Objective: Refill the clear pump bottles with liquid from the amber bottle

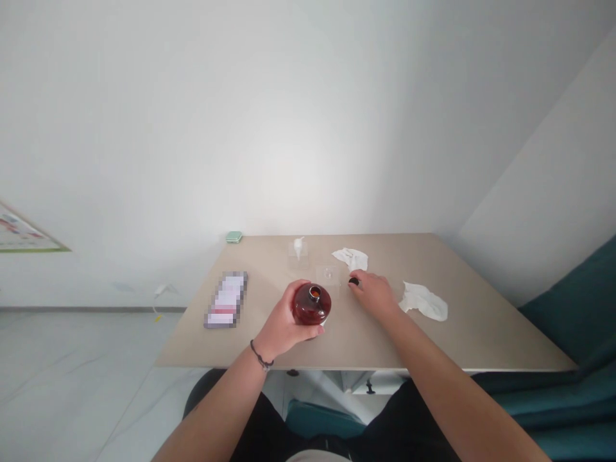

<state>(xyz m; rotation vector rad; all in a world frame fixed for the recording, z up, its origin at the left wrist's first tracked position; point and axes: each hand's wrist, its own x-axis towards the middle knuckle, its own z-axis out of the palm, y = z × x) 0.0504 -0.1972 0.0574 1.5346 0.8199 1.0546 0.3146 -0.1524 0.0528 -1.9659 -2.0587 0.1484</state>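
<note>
My left hand (283, 314) grips a round dark red glass bottle (312, 305) on the beige tabletop (474, 327). The bottle's mouth is open, with orange showing inside. A dark cord bracelet (261, 355) circles my left wrist. My right hand (374, 294) rests its fingertips on a small black cap (354, 281). Just beyond those fingers lies a clear plastic piece (327, 274). Crumpled white wipes lie on either side of my right hand: one (350, 258) beyond it, another (424, 301) to its right.
A clear container with a white nozzle (298, 251) stands at the far side of the table. A pixelated flat rectangular item (226, 299) lies at the left, and a small green case (233, 237) sits at the far corner. A teal sofa (568, 308) stands to the right.
</note>
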